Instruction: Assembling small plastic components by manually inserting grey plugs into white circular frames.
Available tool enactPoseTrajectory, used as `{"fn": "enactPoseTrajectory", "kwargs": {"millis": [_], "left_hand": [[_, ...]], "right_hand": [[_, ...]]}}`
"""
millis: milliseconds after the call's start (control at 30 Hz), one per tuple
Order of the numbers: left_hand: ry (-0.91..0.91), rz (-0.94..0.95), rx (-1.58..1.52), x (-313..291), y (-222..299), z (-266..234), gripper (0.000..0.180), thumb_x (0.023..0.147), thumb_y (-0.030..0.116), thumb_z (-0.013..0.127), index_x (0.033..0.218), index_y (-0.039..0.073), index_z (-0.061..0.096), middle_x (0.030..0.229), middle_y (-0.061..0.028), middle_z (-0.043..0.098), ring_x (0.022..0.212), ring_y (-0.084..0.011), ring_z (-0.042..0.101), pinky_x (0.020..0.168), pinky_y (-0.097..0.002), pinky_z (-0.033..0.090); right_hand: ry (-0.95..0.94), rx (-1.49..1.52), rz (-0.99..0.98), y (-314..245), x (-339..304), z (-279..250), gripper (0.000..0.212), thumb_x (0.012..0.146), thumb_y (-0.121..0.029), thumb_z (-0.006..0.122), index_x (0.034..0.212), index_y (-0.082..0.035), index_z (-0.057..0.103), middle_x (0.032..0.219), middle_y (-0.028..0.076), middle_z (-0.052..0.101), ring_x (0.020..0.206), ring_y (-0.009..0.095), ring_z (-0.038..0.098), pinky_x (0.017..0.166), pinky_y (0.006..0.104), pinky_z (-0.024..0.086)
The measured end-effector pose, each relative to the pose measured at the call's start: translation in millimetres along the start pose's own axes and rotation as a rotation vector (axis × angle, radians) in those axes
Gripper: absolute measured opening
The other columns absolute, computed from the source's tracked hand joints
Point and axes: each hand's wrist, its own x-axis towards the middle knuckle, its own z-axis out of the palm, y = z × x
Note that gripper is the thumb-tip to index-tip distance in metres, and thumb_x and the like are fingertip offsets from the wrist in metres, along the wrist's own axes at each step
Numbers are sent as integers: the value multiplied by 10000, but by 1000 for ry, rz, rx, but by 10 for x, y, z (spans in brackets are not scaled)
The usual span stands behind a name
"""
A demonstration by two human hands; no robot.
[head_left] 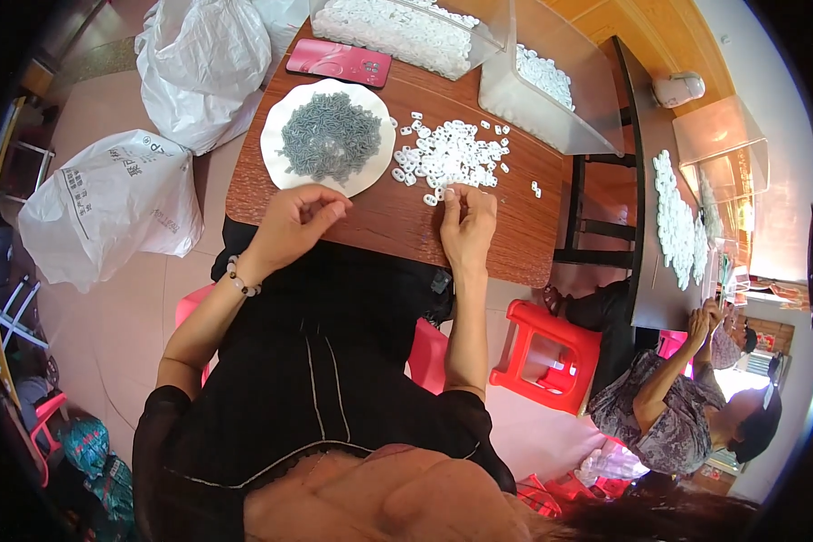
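Note:
A scalloped white plate (pixel 274 154) on the brown wooden table holds a heap of small grey-green rod-shaped pieces (pixel 330 135). My left hand (pixel 300 222) is at the plate's near rim, thumb and fingers curled together; whatever is between the fingertips is too small to make out. To the right of the plate lies a loose pile of small white plastic pieces (pixel 456 155) with holes in them. At the near edge of that pile my right hand (pixel 469 224) has its fingertips pinched together, close to a few stray white pieces. Its fingers hide what they hold.
Clear bins (pixel 499 99) of white pieces stand along the table's far side, near a pink phone (pixel 339 62). White sacks (pixel 108 203) sit on the floor at left. A red stool (pixel 546 357) is at right, where another person (pixel 677 397) works at a dark table (pixel 646 294).

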Motion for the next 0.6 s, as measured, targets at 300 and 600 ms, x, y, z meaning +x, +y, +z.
{"fn": "enactPoseTrajectory", "kwargs": {"millis": [300,600], "left_hand": [[243,286,825,483,59,-539,191,834,118,642,1009,44,656,889,-122,617,782,-284,601,700,-380,471],[141,249,1084,747,-58,-529,168,815,163,678,919,37,641,874,-142,608,815,-347,606,729,-433,461]], "right_hand": [[-12,187,198,-118,-235,-126,99,879,-97,658,926,-14,685,835,120,649,825,249,562,764,352,460],[-39,206,148,-331,-298,-95,90,849,-66,689,918,-8,691,823,114,650,778,231,565,699,330,467]]}}
